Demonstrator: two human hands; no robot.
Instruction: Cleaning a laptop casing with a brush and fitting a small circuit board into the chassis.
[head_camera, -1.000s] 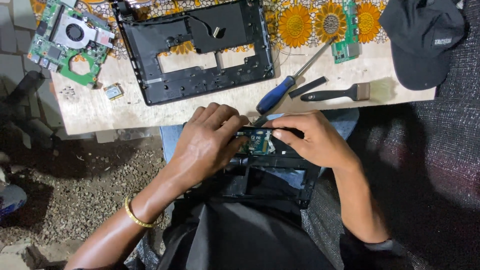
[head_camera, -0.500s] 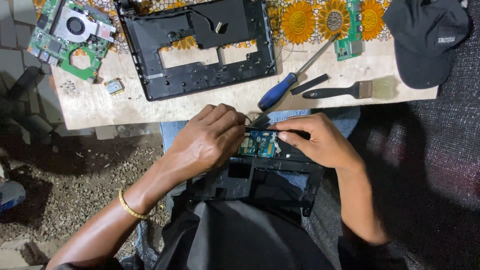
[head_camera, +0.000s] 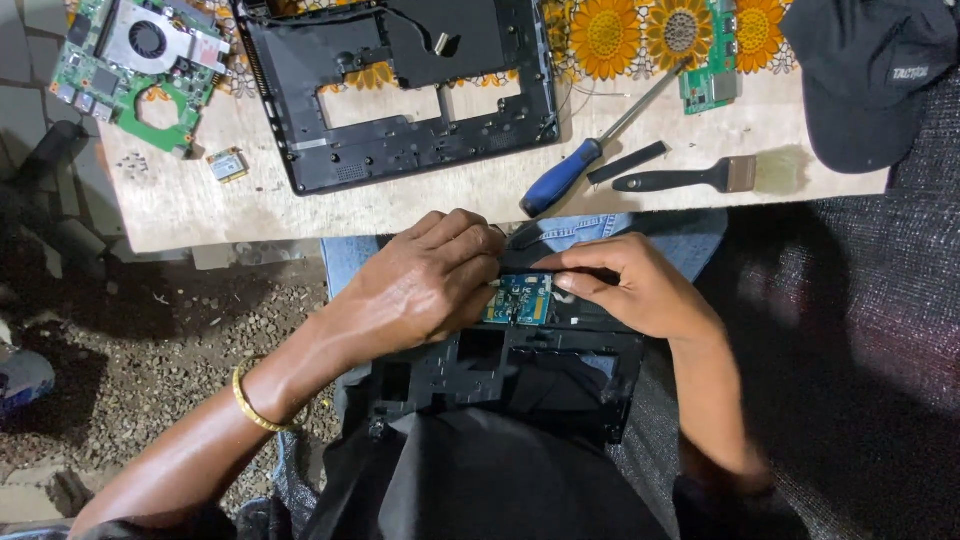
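bench (head_camera: 200, 205): carrying black laptop shell (head_camera: 400, 90), screwdriver (head_camera: 585, 160)
left hand (head_camera: 420, 285): grip pinching small blue board (head_camera: 518, 300)
right hand (head_camera: 640, 290): grip pinching board's other edge

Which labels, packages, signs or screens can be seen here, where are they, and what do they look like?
Small white lettering patch: on the front of the black cap, top right corner of the wooden table.
Tiny white markings: on the small blue circuit board pinched between the left hand and right hand.
No packages, signs or screens show.
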